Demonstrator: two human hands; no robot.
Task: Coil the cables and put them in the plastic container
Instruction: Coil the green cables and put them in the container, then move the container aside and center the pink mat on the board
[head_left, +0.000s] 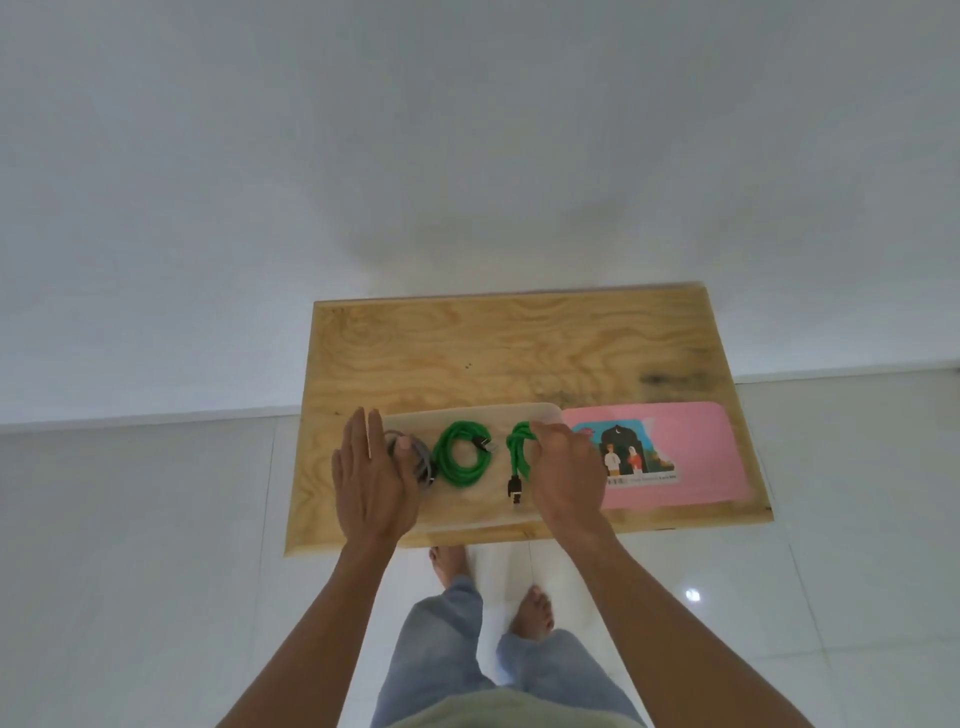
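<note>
A clear plastic container (470, 512) lies on the wooden table. Inside it, at the left, sits a coiled grey cable (422, 462); in the middle, a coiled green cable (460, 454). My left hand (371, 475) rests flat at the container's left end, thumb over the grey coil, partly hiding it. My right hand (563, 470) is closed on a second green cable (517, 449) at the container's right end. That cable's black plug hangs down toward the front wall.
A pink lid (696, 457) with a picture label lies on the wooden table (493, 343) just right of the container. The table stands against a white wall on a white tiled floor. My legs and bare feet are below the table's front edge.
</note>
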